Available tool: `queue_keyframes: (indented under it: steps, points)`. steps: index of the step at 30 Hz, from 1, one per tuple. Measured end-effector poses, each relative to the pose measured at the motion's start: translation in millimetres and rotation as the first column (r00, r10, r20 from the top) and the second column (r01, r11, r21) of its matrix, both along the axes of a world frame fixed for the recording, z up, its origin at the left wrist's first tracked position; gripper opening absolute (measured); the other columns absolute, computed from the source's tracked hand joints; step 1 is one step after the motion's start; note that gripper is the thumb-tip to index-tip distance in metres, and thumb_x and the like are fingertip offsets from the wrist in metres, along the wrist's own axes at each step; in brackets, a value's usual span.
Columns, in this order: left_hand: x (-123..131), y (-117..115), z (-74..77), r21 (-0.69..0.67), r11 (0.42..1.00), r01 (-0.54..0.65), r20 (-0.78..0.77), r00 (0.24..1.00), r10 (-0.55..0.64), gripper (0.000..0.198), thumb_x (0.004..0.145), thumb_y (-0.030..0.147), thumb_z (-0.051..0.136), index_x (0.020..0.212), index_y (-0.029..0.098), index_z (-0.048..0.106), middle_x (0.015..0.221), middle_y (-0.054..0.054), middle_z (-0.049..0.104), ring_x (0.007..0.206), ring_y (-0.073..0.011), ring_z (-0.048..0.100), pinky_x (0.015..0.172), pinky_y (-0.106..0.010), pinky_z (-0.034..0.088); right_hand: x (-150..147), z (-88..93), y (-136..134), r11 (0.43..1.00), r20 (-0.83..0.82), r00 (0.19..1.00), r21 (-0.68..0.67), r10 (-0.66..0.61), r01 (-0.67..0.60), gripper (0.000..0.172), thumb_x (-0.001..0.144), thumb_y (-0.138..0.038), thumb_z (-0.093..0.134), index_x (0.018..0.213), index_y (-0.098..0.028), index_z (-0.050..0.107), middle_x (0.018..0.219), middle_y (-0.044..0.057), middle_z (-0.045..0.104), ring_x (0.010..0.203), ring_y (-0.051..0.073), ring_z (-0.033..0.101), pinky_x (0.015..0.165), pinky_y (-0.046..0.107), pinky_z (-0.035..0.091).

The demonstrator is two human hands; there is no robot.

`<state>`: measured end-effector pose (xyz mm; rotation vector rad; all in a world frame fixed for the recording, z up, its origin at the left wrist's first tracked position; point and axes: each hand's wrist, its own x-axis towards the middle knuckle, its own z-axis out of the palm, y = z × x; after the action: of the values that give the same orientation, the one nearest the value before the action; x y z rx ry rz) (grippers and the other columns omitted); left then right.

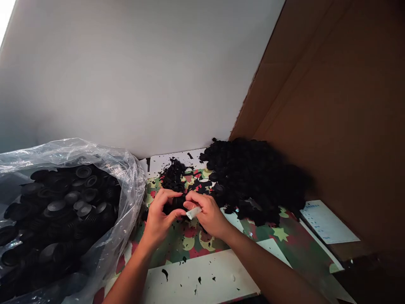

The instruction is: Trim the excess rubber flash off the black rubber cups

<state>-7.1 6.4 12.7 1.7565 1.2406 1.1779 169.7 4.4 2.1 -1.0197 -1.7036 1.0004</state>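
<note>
- One black, ribbed, rubbery-looking part [179, 202] is being worked, held between both hands above the green-red-yellow patterned cover [194, 253].
- Left hand [162, 215]: thumb and index finger are curved into a C, parted by about the part's width; the part is apparently gripped between their tips.
- Right hand [207, 214]: fingers are curled closed around a short, whitish, tube-like handle [193, 213]; its working end is hidden, so contact with the part can't be confirmed.
- Many similar black ribbed round parts [85, 211] are held in the large clear plastic bag [134, 181] at left.
- Large heap of matt black pieces [253, 181] is banked at right against the brown cardboard wall [329, 93]; shapes are lost in shadow.
- Small pile of thin black shreds [174, 173] is left just beyond the hands; more bits are scattered on the white flat sheet [180, 280] nearer the body.
- Progress, judged: plenty has been cut; which pile is finished can't be told, so what's left can't be counted.
</note>
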Motion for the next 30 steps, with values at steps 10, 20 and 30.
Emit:
queue_keyframes:
  steps: [10,20,30]
  points:
    - [4,-6,-3.9,-0.309,0.95,0.037,0.432,0.896,0.106,0.041,0.058,0.045,0.087,0.088,0.019,0.078,0.079,-0.003,0.067,0.068,-0.0176,0.061,0.057,-0.026,0.052,-2,9.2,-8,0.999,-0.09,0.996,-0.039,-0.009,0.005,0.027,0.092,-0.033,0.049,0.068,-0.021,0.048,0.058,-0.005,0.049,0.053,0.011,0.042,0.054,0.023,0.034]
    - [5,-7,-2.2,-0.282,0.96,0.006,0.44,0.89,0.123,0.038,0.056,0.04,0.089,0.086,0.018,0.08,0.083,-0.005,0.067,0.073,-0.0177,0.06,0.057,-0.024,0.052,-1,5.8,-7,0.998,-0.116,0.993,-0.055,-0.016,0.01,0.03,0.093,-0.037,0.05,0.068,-0.022,0.049,0.058,-0.005,0.049,0.052,0.011,0.042,0.052,0.022,0.036]
    - [4,-7,1.3,-0.238,0.97,-0.038,0.383,0.914,0.13,0.033,0.056,0.04,0.089,0.08,0.019,0.082,0.075,-0.003,0.062,0.072,-0.0184,0.057,0.063,-0.028,0.048,-2,-1.5,-6,0.999,-0.087,0.996,-0.006,-0.034,0.034,0.039,0.097,-0.047,0.049,0.068,-0.022,0.051,0.057,-0.004,0.047,0.052,0.012,0.044,0.052,0.023,0.039]
